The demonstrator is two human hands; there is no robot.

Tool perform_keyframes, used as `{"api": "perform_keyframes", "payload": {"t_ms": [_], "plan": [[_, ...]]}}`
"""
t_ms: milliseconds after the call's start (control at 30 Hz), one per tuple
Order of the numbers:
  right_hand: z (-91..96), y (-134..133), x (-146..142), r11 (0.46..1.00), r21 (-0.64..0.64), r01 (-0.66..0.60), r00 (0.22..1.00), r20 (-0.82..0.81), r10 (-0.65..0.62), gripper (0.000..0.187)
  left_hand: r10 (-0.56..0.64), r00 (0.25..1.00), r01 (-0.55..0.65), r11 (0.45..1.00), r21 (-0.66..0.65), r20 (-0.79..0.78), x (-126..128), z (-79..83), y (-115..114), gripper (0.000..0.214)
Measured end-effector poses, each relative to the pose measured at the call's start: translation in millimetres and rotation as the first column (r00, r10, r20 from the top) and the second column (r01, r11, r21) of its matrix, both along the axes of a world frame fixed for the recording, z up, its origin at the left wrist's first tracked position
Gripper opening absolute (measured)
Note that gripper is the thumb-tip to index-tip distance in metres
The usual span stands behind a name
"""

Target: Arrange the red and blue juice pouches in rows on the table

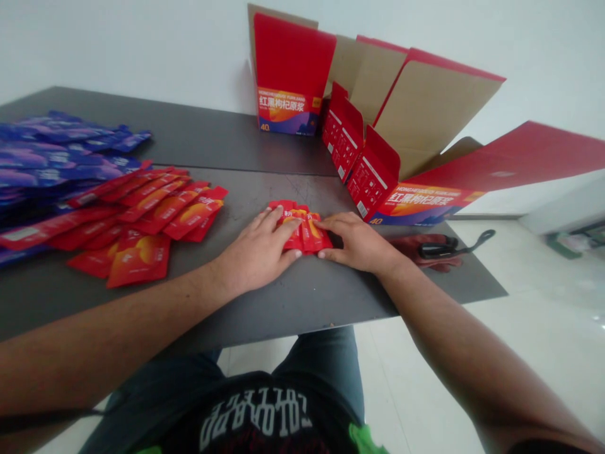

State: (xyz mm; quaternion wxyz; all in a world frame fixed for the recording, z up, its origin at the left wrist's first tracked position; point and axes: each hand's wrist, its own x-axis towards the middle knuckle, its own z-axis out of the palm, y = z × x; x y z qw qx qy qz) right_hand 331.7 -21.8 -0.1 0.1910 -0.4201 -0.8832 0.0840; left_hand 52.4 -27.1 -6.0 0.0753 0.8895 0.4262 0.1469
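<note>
A small row of overlapping red sachets (308, 234) with orange fruit prints lies on the dark grey table (265, 302) in front of me. My left hand (258, 249) has its fingers over the left part of the row, its thumb at the near edge. From the other side, my right hand (357, 239) presses fingertips and thumb against the right end, so both hands hold the row between them. More red sachets (142, 255) are fanned out in a pile to the left. How many sachets lie under my fingers is hidden.
Blue sachets (57, 148) are heaped at the far left. Red printed cartons stand at the back, one upright (288, 75) and others with open flaps (420, 205) at the right. A dark red glove (409, 243) and a black strapped tool (437, 250) lie near the right edge.
</note>
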Motion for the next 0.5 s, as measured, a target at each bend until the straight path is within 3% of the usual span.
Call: {"api": "perform_keyframes", "payload": {"t_ms": [100,233,333,500], "plan": [[2.6,-3,-12,0.998,0.011,0.064,0.997,0.053,-0.064,0.066,0.001,0.998,-0.002,1.0,0.01,0.061,0,-1.6,1,0.068],[5.2,-11,-17,0.995,0.026,0.096,0.995,0.025,-0.096,0.085,-0.003,0.98,0.009,0.999,-0.031,0.2,-4,-3.2,5,0.072],[4.4,-15,-17,0.996,0.034,0.077,0.997,-0.017,-0.076,0.09,-0.006,0.97,0.013,1.0,-0.027,0.243,-6,-2.4,8,0.071],[2.6,-17,-23,1.0,0.022,0.01,0.997,0.078,-0.012,0.087,-0.044,0.96,0.038,0.999,0.025,0.278,-4,2.6,11,0.055]]}}
